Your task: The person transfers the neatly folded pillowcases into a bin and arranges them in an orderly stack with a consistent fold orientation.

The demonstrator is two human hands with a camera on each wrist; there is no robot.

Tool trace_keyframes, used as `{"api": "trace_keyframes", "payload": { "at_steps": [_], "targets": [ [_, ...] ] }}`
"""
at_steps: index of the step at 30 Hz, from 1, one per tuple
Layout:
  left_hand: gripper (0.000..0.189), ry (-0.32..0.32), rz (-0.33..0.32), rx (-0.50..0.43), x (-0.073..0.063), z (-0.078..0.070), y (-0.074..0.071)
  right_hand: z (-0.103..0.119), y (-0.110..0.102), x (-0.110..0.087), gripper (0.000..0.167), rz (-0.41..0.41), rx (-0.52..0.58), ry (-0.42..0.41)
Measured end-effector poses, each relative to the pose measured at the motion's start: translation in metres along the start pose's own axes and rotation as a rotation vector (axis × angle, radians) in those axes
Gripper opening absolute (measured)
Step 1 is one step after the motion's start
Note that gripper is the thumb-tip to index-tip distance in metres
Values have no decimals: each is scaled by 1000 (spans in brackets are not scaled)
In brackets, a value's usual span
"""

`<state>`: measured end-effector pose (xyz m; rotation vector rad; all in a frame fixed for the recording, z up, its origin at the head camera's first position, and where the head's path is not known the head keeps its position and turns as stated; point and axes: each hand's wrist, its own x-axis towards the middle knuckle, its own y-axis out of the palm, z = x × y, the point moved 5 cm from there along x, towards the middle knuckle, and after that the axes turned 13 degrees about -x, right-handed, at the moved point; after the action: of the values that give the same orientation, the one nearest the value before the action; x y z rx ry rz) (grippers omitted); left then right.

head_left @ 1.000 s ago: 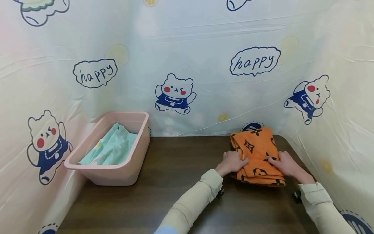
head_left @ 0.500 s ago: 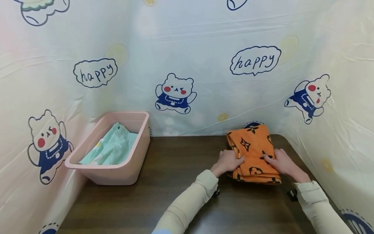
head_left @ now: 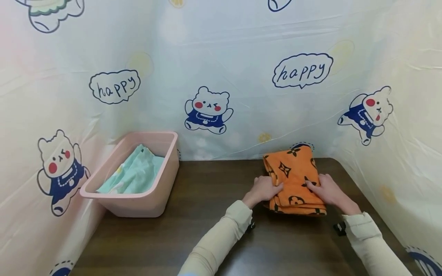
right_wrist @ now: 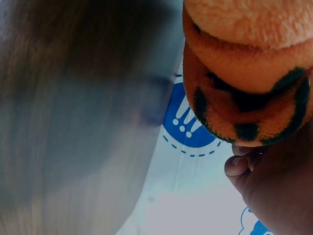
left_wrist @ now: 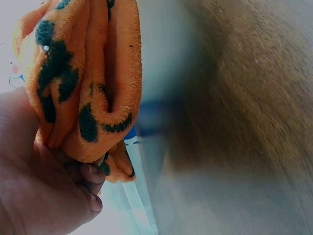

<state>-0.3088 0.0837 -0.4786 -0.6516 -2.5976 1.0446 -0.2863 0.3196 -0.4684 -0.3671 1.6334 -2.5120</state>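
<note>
An orange folded towel point(head_left: 293, 180) with dark flower-like marks is held between both hands at the right of the head view. My left hand point(head_left: 263, 189) grips its left side, thumb on top; the left wrist view shows fingers curled beneath the folded layers point(left_wrist: 88, 98). On the opposite side my right hand point(head_left: 331, 190) grips the edge, thumb over the upper face, with fingertips under the plush fold point(right_wrist: 249, 98) in the right wrist view. Both wrist views show a gap between the cloth and the tabletop.
A pink plastic basin point(head_left: 138, 207) stands on the table's left side, with a mint-green cloth point(head_left: 138, 170) inside. The dark wooden table point(head_left: 214, 199) meets a pale curtain point(head_left: 241, 57) printed with bears at its back and sides.
Both hands have moved slightly left, carrying the orange towel with them. The grip on it looks the same, and the basin stays on its spot.
</note>
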Motion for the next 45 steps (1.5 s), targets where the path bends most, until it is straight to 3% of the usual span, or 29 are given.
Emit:
{"api": "trace_keyframes", "payload": {
  "at_steps": [6, 14, 24, 31, 38, 45],
  "targets": [
    [62, -8, 1, -6, -8, 5, 0, 7, 7, -3, 40, 16, 28, -10],
    [61, -4, -18, 3, -12, 14, -9, 21, 7, 3, 38, -29, -48, -50],
    [60, -38, -33, 13, -19, 24, -17, 29, 15, 12, 39, -12, -79, -52],
    [60, -30, -35, 14, -17, 27, -24, 36, 12, 18, 40, 8, -92, -55],
    [60, -38, -64, 38, -14, 29, -42, 45, 10, 30, 46, 16, -73, -47],
    [60, -33, -17, 7, -11, 22, -33, 40, 5, 18, 44, 12, -74, -30]
  ]
}}
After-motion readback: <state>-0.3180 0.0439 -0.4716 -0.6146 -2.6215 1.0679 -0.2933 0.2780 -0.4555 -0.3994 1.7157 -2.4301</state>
